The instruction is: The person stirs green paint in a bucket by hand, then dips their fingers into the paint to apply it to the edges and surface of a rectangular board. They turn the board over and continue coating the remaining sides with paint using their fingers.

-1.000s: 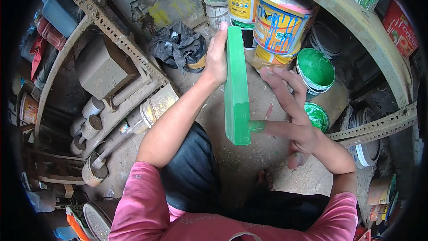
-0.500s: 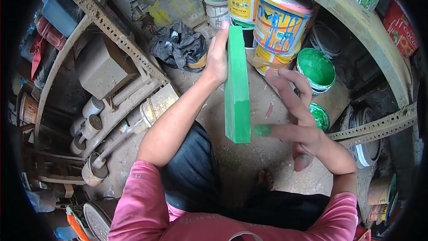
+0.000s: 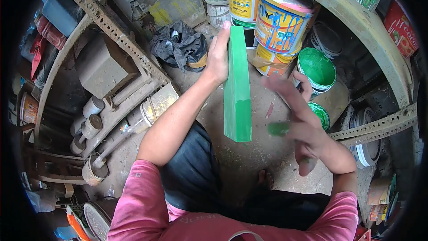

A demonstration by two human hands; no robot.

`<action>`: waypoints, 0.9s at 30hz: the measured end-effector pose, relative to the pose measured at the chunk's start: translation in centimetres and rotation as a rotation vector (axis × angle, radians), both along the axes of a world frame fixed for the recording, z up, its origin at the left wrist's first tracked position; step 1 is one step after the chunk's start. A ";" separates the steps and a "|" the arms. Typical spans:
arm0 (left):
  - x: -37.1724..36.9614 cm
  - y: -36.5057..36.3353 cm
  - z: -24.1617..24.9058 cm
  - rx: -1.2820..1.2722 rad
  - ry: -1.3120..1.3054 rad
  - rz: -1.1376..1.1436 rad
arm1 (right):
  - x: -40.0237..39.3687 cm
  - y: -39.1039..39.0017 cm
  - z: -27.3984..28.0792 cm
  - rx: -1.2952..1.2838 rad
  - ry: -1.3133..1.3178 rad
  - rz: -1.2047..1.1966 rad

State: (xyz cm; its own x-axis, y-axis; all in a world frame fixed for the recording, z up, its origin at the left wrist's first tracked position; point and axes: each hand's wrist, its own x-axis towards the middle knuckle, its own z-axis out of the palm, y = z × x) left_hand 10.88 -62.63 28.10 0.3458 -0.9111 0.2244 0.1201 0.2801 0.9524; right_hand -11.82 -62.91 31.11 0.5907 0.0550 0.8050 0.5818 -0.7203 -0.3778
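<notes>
A long green rectangular block (image 3: 239,85) stands out in front of me, its lower end a darker, glossier green than the rest. My left hand (image 3: 217,56) grips it from the left near its far end; the fingers behind it are hidden. To the block's right, apart from it, is my right hand (image 3: 301,122), blurred, fingers spread and holding nothing. Green paint coats one of its fingertips. Beyond that hand sits an open bucket of green paint (image 3: 317,69), with a second green-coated container (image 3: 320,115) partly hidden behind the hand.
Stacked paint buckets (image 3: 281,20) stand at the back. A black plastic bag (image 3: 178,47) lies on the floor ahead. At left, a perforated metal frame (image 3: 118,35) borders a dusty box (image 3: 104,69) and several cans (image 3: 92,127). A curved metal beam (image 3: 379,27) arches over the right side.
My right hand has shifted slightly right, away from the block, and its green fingertip has drawn back from the block's edge. The left hand and block have barely moved.
</notes>
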 end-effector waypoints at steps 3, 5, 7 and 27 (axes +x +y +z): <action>-0.2 -0.2 0.0 -0.052 -0.002 0.020 | 0.3 0.0 0.2 0.076 0.117 0.004; -0.2 0.2 0.2 -0.001 -0.019 -0.013 | 1.1 -0.2 -0.1 0.005 0.069 0.018; -0.1 0.1 0.0 0.008 -0.016 -0.010 | 1.0 0.0 0.1 0.006 0.100 0.028; -0.6 0.2 0.3 -0.026 -0.014 0.014 | 0.4 0.1 0.4 0.174 0.060 0.068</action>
State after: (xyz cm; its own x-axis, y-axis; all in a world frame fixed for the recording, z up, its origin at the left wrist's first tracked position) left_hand 10.33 -62.39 28.44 0.3553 -0.8999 0.2527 0.1029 0.3064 0.9463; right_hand -11.44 -62.81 31.52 0.6375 -0.0410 0.7693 0.5993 -0.6011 -0.5286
